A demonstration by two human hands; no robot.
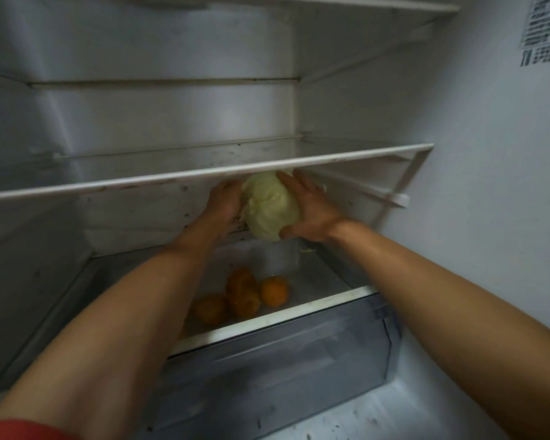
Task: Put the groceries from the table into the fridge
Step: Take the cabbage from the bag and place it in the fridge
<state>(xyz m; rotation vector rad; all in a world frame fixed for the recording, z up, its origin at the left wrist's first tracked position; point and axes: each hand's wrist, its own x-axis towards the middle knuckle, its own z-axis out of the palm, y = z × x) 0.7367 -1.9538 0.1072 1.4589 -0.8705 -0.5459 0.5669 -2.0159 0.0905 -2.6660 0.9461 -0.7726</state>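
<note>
Your left hand [224,198] and right hand [313,212] grip the cabbage [267,211], fingers [294,182] curved round it, under the shelf [204,173]; the sticker [545,27] print is unreadable.

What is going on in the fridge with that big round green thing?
A person holds a pale green round cabbage between the left hand and the right hand, deep inside the white fridge, just below a white-edged glass shelf. Three orange-brown round foods lie lower down, nearer the front, above the clear plastic drawer.
</note>
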